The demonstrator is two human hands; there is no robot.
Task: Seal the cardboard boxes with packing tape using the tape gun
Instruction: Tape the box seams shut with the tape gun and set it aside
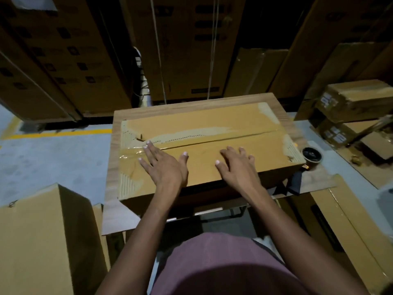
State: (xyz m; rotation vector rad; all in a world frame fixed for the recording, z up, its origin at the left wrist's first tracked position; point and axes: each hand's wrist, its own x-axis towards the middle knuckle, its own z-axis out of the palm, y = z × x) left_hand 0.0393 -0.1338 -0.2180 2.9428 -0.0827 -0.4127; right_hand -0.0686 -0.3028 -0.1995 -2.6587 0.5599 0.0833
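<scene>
Smoothing looks to be the step: left hand point(163, 167) and right hand point(238, 167), fingers spread flat, press tape point(131, 153) onto the box point(202, 124) on the desk point(314, 179); next, probably fetching the tape gun point(306, 165) lying just right of it.

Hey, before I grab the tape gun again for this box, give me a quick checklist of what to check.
1. Flaps closed flat on the cardboard box: ok.
2. Tape laid along the centre seam: not ok, it covers only the left end.
3. Left hand and right hand free: ok, both flat on the lid, holding nothing.
4. Tape gun within reach: ok, on the table right of the box.
5. Tape left on the roll: cannot tell.
</scene>
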